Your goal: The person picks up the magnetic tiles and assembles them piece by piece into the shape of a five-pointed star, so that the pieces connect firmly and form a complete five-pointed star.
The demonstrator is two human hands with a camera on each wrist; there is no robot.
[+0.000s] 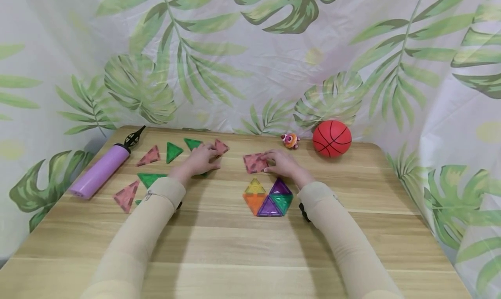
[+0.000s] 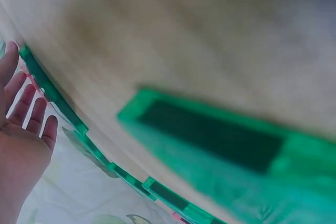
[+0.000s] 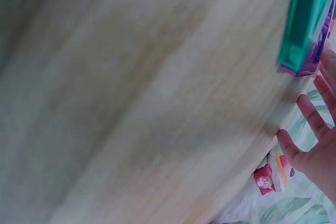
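Note:
In the head view, my left hand (image 1: 198, 160) reaches over the left group of translucent tiles. Its fingers are near a red triangular tile (image 1: 222, 146) and partly cover a green triangle (image 1: 192, 144). My right hand (image 1: 285, 164) rests its fingertips at the right edge of a flat red rectangle (image 1: 252, 163) that looks made of tiles. Below it lies a joined shape of yellow (image 1: 255, 186), orange (image 1: 254, 202), purple (image 1: 269, 206) and green (image 1: 282, 201) tiles. Both wrist views show loosely extended fingers; a green tile (image 2: 210, 140) looms close in the left one.
More red (image 1: 126, 197) and green (image 1: 173, 152) triangles lie scattered at the left, beside a purple hand pump (image 1: 101, 170). At the back right of the wooden table (image 1: 231, 260) are a small toy figure (image 1: 290, 140) and a red ball (image 1: 332, 138). A leaf-patterned cloth hangs behind.

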